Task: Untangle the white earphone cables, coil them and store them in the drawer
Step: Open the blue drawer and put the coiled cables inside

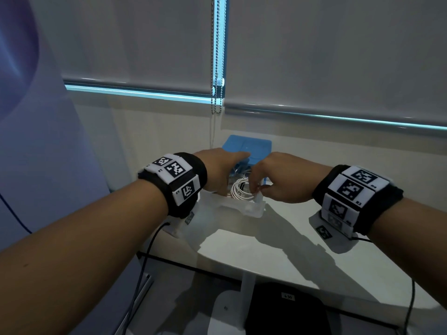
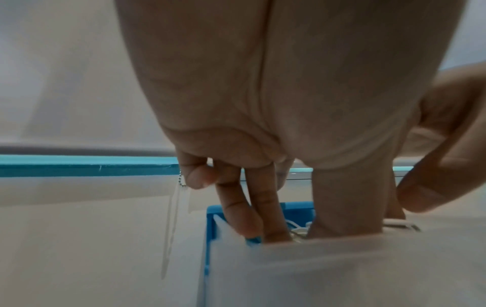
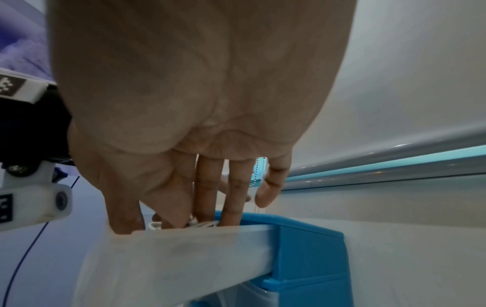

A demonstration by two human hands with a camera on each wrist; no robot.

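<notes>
While hands (image 1: pixel 244 175) tuck earphone cables (image 1: pixel 240 189), label (image 1: pixel 287 297) unreadable.

label (image 1: pixel 288 297) on black seat: "650", faint | wristband tags (image 1: pixel 357 188): coded squares; tiny codes unreadable

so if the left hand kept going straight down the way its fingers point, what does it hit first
Most likely the coiled white earphone cables lying in the open drawer. The left hand has its fingers already dipped inside, pointing down. Depth is unclear, so they may already touch the coil.
</notes>
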